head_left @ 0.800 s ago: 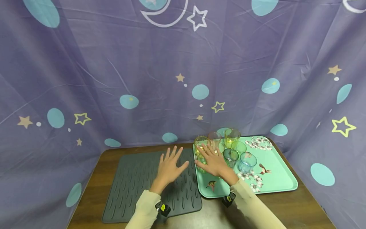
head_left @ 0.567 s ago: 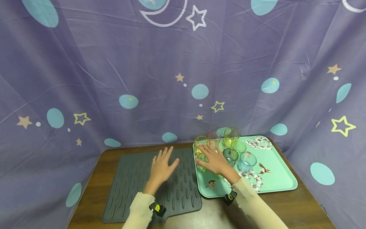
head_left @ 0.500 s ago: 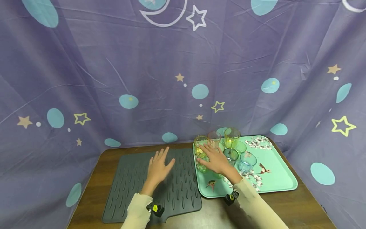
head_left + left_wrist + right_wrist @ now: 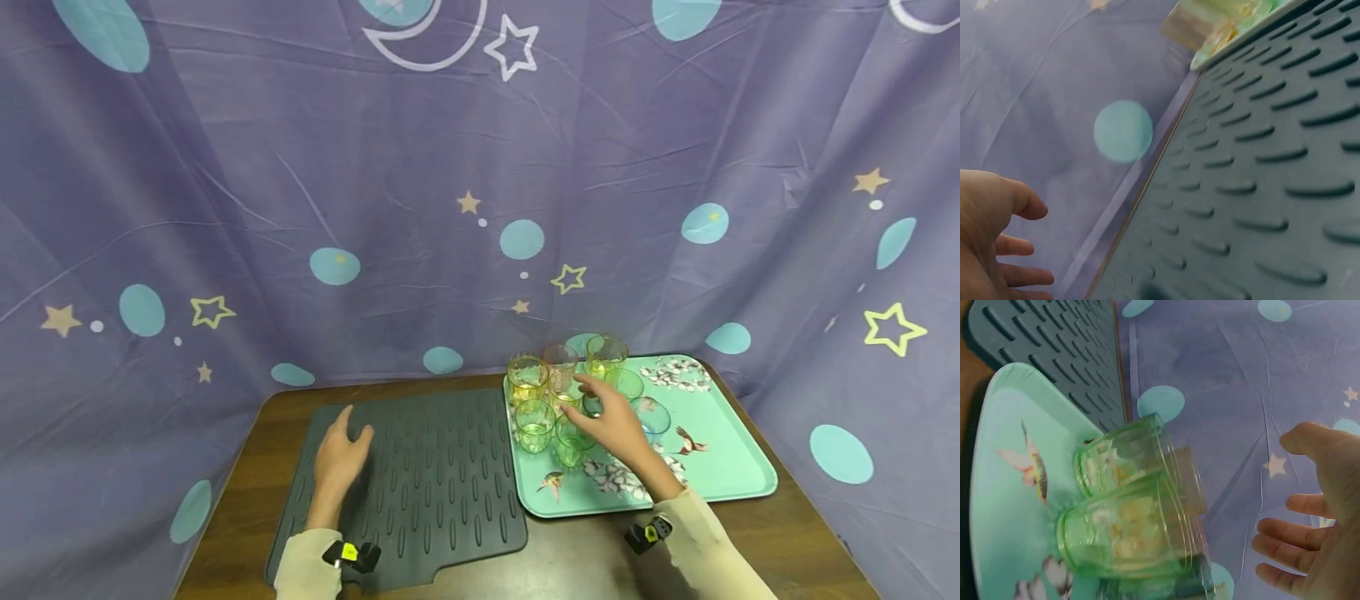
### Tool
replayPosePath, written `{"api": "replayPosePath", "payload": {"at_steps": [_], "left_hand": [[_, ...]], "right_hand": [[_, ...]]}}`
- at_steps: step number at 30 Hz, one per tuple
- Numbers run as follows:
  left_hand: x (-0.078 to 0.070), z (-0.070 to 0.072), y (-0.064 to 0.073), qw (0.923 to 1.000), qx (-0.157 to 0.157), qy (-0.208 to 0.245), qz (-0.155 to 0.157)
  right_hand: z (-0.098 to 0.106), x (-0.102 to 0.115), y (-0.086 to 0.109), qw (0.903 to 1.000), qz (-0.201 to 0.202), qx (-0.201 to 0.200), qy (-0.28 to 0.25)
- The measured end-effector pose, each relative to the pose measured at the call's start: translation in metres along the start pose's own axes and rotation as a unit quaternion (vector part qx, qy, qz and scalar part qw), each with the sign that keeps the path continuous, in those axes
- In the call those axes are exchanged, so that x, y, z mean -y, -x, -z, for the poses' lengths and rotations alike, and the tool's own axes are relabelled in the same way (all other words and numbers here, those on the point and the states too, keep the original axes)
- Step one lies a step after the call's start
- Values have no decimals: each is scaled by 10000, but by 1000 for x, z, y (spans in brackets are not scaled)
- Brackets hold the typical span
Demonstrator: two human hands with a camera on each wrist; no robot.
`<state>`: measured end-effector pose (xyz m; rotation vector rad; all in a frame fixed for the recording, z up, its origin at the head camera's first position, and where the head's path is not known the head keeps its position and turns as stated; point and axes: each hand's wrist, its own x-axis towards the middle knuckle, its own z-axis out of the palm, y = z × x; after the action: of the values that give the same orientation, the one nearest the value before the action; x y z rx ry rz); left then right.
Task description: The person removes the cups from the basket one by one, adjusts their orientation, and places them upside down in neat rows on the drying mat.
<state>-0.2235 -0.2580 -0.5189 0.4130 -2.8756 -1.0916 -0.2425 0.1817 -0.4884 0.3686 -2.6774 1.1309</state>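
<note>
From the head, the right hand (image 4: 618, 425) hovers over coloured tumblers (image 4: 535, 429) on a mint tray (image 4: 738, 454), the left hand (image 4: 337, 458) above a grey mat (image 4: 420, 475). At the left wrist, loose fingers (image 4: 1025, 275) hold nothing. At the right wrist, parted, empty fingers (image 4: 1294, 534) face green tumblers (image 4: 1122, 534): likely stiff, slippery, breakable; best gripped mid-wall.

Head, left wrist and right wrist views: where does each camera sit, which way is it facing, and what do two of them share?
Head: worn on the head, facing forward and down at the dark mat, green tray and glasses, patterned curtain behind; left hand, right hand and sleeves show.
Left wrist: facing across the mat, image tilted; left hand at lower left.
Right wrist: facing over tray and glasses, image tilted; right hand at right.
Shared: both wrist views show mat, tray and curtain.
</note>
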Motion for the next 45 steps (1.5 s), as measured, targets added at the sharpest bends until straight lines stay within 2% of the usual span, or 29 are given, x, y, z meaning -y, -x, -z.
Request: {"api": "replayPosePath", "payload": {"at_steps": [5,11,20,26,32,45], "left_hand": [[24,12,3,9987,-299,248,338],[49,20,9,9959,-560,383,591],[77,28,17,9947,-532,226,846],[87,29,20,9936,-636,115,925],[90,30,21,9936,-647,79,928],[108,35,23,9937,-414,-292,998]], "right_hand": [[6,-9,11,9997,-145,-214,-45],[8,-20,26,9988,-380,-282,-150],[-3,-37,44,9952,-961,-65,-151],[-12,-44,51,9930,-1177,-39,-105],[-19,-50,55,9917,-1283,-27,-129],[-32,-59,55,9900,-1311,-81,-523]]}}
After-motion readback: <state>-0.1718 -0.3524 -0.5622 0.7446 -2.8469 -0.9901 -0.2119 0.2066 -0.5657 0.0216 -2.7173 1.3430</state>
